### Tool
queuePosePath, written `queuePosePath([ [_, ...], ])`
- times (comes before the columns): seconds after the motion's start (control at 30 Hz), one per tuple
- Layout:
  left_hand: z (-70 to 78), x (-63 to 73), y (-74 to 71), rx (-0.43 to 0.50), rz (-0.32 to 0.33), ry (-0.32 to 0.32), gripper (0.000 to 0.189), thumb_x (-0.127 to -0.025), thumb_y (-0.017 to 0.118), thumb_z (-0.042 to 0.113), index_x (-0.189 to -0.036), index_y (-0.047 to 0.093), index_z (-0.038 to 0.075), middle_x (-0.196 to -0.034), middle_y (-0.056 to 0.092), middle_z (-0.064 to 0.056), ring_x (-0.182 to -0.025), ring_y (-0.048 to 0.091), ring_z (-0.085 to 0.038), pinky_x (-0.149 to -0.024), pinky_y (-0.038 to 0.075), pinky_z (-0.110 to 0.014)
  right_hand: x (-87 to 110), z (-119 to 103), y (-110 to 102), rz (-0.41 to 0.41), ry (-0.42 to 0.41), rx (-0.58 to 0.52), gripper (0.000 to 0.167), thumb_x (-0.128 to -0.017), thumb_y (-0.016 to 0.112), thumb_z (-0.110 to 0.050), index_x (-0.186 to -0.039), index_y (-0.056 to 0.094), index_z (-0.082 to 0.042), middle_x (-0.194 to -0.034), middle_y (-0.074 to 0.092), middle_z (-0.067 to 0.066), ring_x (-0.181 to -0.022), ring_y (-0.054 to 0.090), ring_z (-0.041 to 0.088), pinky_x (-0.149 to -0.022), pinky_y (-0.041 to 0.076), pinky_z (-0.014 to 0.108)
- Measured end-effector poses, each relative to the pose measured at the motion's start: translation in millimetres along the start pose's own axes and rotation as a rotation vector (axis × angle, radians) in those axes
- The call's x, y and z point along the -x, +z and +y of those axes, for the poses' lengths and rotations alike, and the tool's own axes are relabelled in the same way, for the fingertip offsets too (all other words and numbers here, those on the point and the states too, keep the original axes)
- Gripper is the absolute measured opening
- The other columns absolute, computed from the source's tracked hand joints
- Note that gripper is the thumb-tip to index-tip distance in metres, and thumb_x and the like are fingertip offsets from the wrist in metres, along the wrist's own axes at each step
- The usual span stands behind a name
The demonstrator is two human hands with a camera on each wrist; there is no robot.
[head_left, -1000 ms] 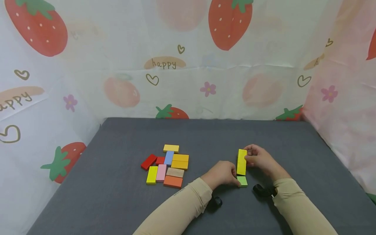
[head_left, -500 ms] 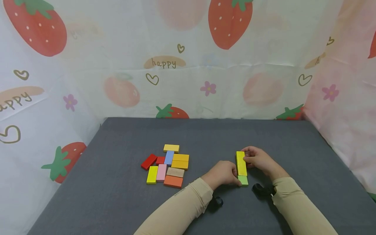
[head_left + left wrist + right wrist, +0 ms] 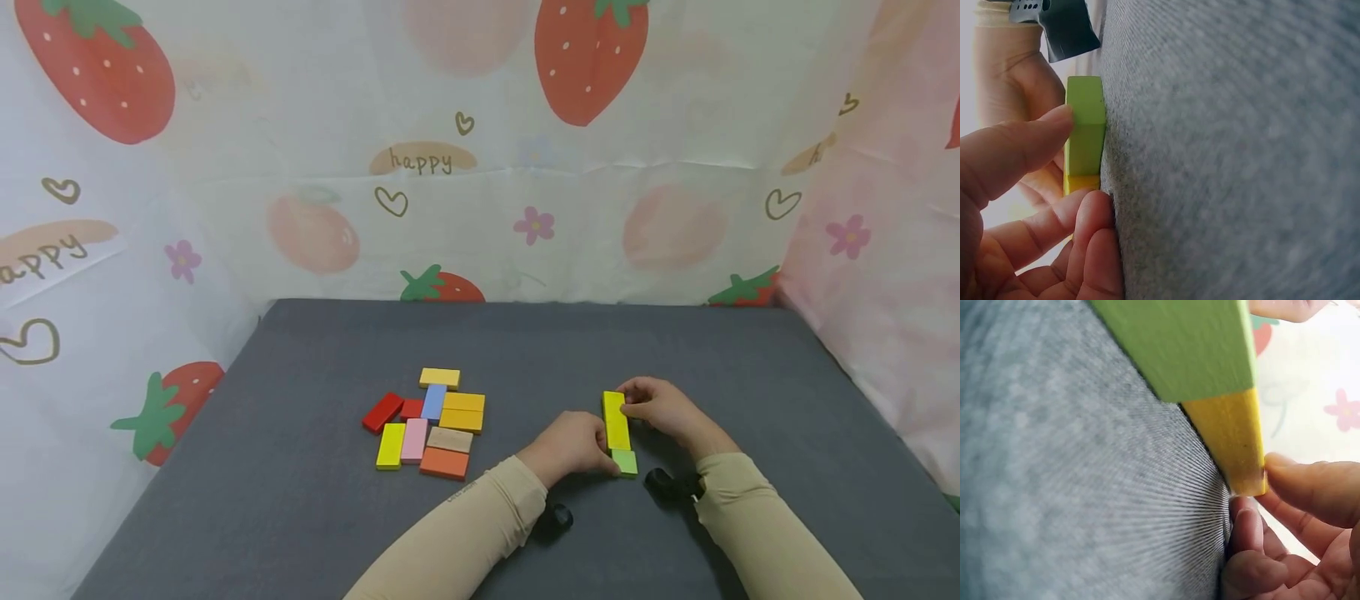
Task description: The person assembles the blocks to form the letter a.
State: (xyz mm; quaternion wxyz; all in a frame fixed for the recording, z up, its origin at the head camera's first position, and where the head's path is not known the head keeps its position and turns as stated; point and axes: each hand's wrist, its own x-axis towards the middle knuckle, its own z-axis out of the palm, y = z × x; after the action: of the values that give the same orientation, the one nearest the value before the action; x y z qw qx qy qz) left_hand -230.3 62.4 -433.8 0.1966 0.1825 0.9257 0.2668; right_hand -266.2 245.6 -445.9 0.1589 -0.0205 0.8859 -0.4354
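Observation:
A yellow block and a smaller light green block lie end to end on the dark grey cloth, the green one nearer to me. My left hand has its thumb on the green block, with its bent fingers beside the left side where the two blocks meet. At the far end of the yellow block, my right hand pinches it between thumb and fingers. In the right wrist view the two blocks touch at their ends.
To the left lies a flat cluster of blocks: red, blue, pink, orange, wooden and several yellow ones. Black wrist straps with camera mounts sit under both wrists. A strawberry-printed curtain stands behind the table.
My right hand has drawn the yellow block slightly towards me, against the green block; the thin gap between them is gone. The left hand has stayed nearly in place.

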Motion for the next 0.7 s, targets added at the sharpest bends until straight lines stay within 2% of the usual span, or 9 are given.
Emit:
queuePosePath([
  [0.3, 1.6, 2.6, 1.6, -0.009, 0.023, 0.013, 0.03, -0.078, 0.081, 0.03, -0.067, 0.057, 0.016, -0.058, 0.044, 0.005, -0.052, 0.041, -0.009, -0.05, 0.034, -0.02, -0.4, 0.1, -2.4, -0.011, 0.007, 0.037, 0.035, -0.094, 0.061, -0.012, -0.127, 0.058, 0.0, -0.109, 0.059, 0.015, -0.09, 0.054, 0.024, -0.071, 0.045, 0.031],
  [0.47, 2.0, 2.6, 1.0, -0.03, 0.02, 0.027, 0.031, -0.078, 0.081, 0.033, -0.069, 0.057, 0.015, -0.06, 0.044, 0.005, -0.053, 0.041, -0.009, -0.05, 0.033, -0.019, 0.2, 1.1, -3.3, -0.027, 0.035, 0.035, 0.04, -0.093, 0.063, -0.014, -0.129, 0.055, 0.001, -0.092, 0.059, 0.01, -0.073, 0.053, 0.021, -0.064, 0.045, 0.03],
  [0.57, 2.4, 2.7, 1.3, -0.03, 0.02, 0.022, 0.031, -0.078, 0.081, 0.034, -0.07, 0.057, 0.016, -0.061, 0.045, 0.006, -0.054, 0.041, -0.009, -0.05, 0.033, -0.019, 2.2, 2.1, -5.2, -0.078, 0.072, -0.002, 0.051, -0.092, 0.066, -0.017, -0.135, 0.047, 0.002, -0.084, 0.059, 0.008, -0.065, 0.057, 0.018, -0.06, 0.049, 0.03],
  [0.7, 3.3, 2.7, 2.0, -0.049, 0.023, 0.008, 0.032, -0.078, 0.082, 0.035, -0.071, 0.056, 0.017, -0.062, 0.045, 0.006, -0.055, 0.041, -0.008, -0.051, 0.033, -0.02, 4.9, 2.7, -8.1, -0.16, 0.106, -0.093, 0.064, -0.091, 0.068, -0.018, -0.144, 0.036, 0.0, -0.086, 0.061, 0.009, -0.064, 0.064, 0.017, -0.061, 0.056, 0.031],
])
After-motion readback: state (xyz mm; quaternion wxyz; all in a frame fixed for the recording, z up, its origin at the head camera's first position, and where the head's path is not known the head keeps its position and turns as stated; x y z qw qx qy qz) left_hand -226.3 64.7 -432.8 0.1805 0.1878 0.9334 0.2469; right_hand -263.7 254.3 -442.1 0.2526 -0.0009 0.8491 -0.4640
